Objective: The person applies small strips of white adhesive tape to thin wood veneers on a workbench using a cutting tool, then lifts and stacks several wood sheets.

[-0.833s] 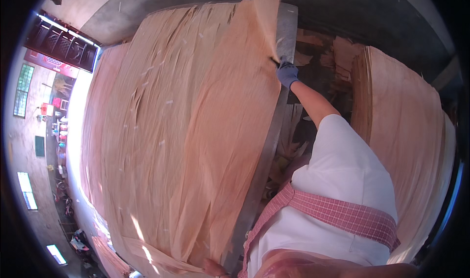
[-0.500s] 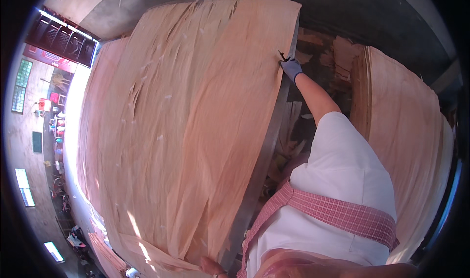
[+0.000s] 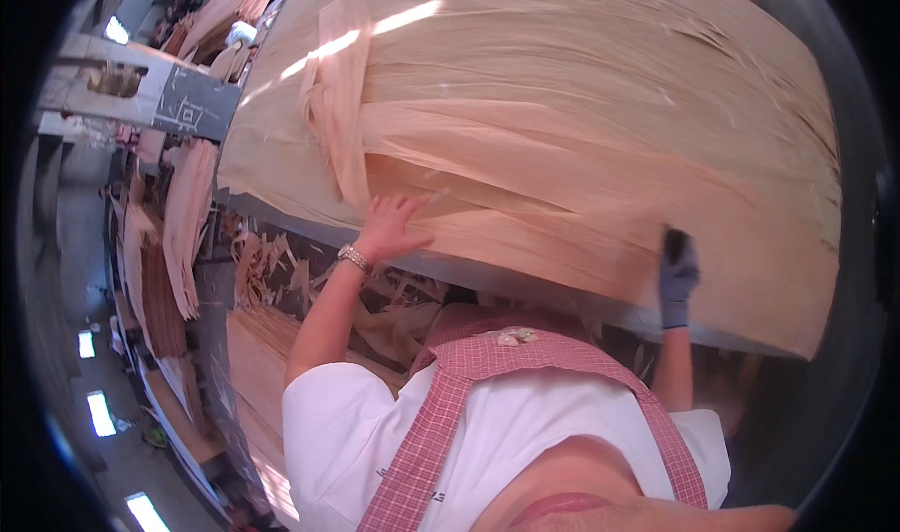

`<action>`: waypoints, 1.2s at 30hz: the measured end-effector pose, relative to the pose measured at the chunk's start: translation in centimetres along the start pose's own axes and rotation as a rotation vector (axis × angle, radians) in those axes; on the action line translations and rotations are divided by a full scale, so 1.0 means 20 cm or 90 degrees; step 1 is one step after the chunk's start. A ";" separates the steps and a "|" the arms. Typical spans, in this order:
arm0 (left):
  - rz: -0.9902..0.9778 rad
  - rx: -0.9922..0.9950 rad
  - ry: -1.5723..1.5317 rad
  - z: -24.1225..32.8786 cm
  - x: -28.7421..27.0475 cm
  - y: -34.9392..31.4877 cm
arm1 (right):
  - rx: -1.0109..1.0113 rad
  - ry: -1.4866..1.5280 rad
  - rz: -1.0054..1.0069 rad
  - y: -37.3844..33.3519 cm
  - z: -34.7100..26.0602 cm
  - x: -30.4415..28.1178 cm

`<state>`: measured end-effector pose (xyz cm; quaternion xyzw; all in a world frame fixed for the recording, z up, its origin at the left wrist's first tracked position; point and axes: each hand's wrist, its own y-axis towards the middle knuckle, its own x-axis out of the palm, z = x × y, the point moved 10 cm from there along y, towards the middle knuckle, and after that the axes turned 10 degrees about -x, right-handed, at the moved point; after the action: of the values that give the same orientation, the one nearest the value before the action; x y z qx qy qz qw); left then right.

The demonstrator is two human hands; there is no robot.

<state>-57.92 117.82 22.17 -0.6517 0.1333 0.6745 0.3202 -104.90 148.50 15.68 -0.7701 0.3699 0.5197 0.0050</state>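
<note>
The person's left hand [image 3: 389,227] lies flat on the big sheet of thin wood veneer [image 3: 562,129], fingers spread and its grip open, pressing on the sheet's near margin rather than pinching it. A metal wristband [image 3: 354,258] sits just below that hand. The right hand [image 3: 677,268], in a dark blue glove, has its grip closed over the sheet's near edge, fingers curled onto the top face; whether the thumb wraps underneath cannot be seen. The two hands sit well apart along the same edge, which would keep so wide and floppy a sheet from sagging or tearing between them. The veneer spreads away from both grips and rests on a grey table [image 3: 525,284] whose rim shows just beneath the hands. Below the left grip, loose veneer scraps [image 3: 272,260] litter the floor, and the person's pink checked apron [image 3: 487,363] hangs close under both arms
</note>
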 end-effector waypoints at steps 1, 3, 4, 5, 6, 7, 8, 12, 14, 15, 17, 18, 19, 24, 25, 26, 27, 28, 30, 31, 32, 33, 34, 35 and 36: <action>0.041 -0.071 -0.047 -0.15 -0.04 0.06 | -0.086 0.020 -0.063 0.04 -0.32 0.17; 0.112 -0.205 -0.135 -0.47 -0.09 0.23 | -0.159 -0.001 -0.251 0.10 -0.89 0.45; 0.182 -0.248 -0.106 -0.64 -0.15 0.36 | -0.127 -0.028 -0.337 0.14 -0.99 0.60; 0.243 -0.285 -0.084 -0.80 -0.17 0.47 | -0.076 -0.066 -0.389 0.11 -1.01 0.69; 0.265 -0.312 -0.084 -0.96 -0.20 0.60 | -0.021 -0.099 -0.435 0.09 -1.02 0.77; 0.299 -0.337 -0.074 -1.09 -0.31 0.75 | 0.031 -0.121 -0.468 0.09 -1.01 0.84; 0.320 -0.351 -0.086 -1.17 -0.33 0.95 | 0.059 -0.088 -0.411 0.04 -0.88 0.90; 0.308 -0.471 -0.039 -1.56 -0.22 1.49 | 0.115 -0.157 -0.403 0.03 -0.89 0.97; 0.255 -0.505 -0.015 -1.68 -0.12 1.63 | 0.174 -0.171 -0.451 0.02 -0.85 1.01; 0.198 -0.470 -0.038 -1.69 -0.11 1.72 | 0.162 -0.186 -0.433 0.01 -0.83 1.00; 0.080 -0.401 -0.073 -1.69 -0.14 1.81 | 0.138 -0.213 -0.408 -0.06 -0.79 0.95; 0.068 -0.404 -0.129 -1.83 -0.12 1.85 | 0.108 -0.206 -0.380 -0.04 -0.82 0.96; 0.056 -0.413 -0.180 -1.99 -0.09 1.87 | 0.125 -0.205 -0.409 -0.01 -0.88 1.01; 0.347 -0.322 -0.864 -2.65 -0.20 1.59 | 0.135 -0.189 -0.440 0.01 -0.84 1.06; 0.326 -0.286 -1.065 -2.66 -0.24 1.46 | 0.175 -0.185 -0.476 0.00 -0.81 1.07; 0.312 -0.289 -1.156 -2.66 -0.29 1.31 | 0.141 -0.204 -0.450 -0.02 -0.76 1.03; 0.317 -0.304 -1.236 -2.71 -0.32 1.09 | 0.135 -0.197 -0.458 0.00 -0.76 1.06; 0.355 -0.263 -1.125 -2.75 -0.33 0.91 | 0.140 -0.191 -0.464 0.00 -0.78 1.06; 0.381 -0.300 -1.195 -2.84 -0.24 0.62 | 0.155 -0.188 -0.471 0.00 -0.78 1.05; 0.368 -0.395 -1.373 -2.87 -0.10 0.50 | 0.166 -0.192 -0.477 -0.01 -0.76 1.04; 0.426 -0.389 -1.272 -3.02 -0.01 0.31 | 0.162 -0.189 -0.488 -0.01 -0.77 1.06; 0.485 -0.384 -1.167 -3.14 0.08 0.12 | 0.155 -0.187 -0.493 0.01 -0.79 1.07; 0.474 -0.443 -1.142 -3.13 0.18 0.04 | 0.160 -0.195 -0.489 0.00 -0.79 1.05; 0.462 -0.497 -1.115 -3.10 0.25 -0.01 | 0.167 -0.202 -0.483 -0.02 -0.79 1.03; 0.457 -0.535 -1.148 -3.11 0.34 -0.08 | 0.145 -0.197 -0.474 -0.02 -0.78 1.03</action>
<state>-7.24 83.57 8.78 0.1095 -0.2136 0.9560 -0.1688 -88.39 131.05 6.17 -0.7584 0.1161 0.5481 0.3332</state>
